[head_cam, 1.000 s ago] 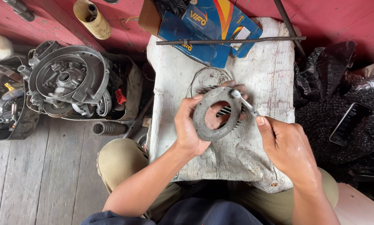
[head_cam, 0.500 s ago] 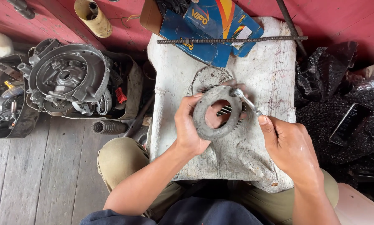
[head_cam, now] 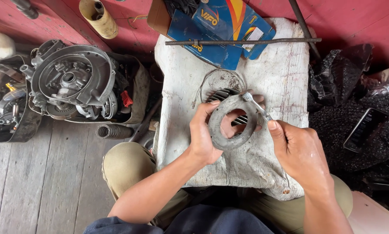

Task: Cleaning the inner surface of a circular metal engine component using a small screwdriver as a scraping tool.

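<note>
Both of my hands are busy over the middle of the cloth-covered block (head_cam: 281,78): my left hand (head_cam: 203,138) is closed around a grey, grimy ring-shaped part (head_cam: 229,123), thumb on its near rim and fingers behind it, holding it tilted above the cloth, while my right hand (head_cam: 298,151) pinches a slim metal tool (head_cam: 256,104) whose tip touches the ring's upper right rim. Just beyond the ring, a round finned piece with a thin wire loop (head_cam: 222,84) lies on the cloth. Along the block's far edge rest a long threaded rod (head_cam: 242,42) and blue cardboard packaging (head_cam: 220,30). Off the block's left edge, an engine casing (head_cam: 73,80) sits on the plank floor, with a coil spring (head_cam: 114,131) near my knee; to the right, a phone (head_cam: 364,129) lies on black bags. I judge the tool could skid off the greasy rim and jab my left fingers, or the ring could twist loose from my grip.
</note>
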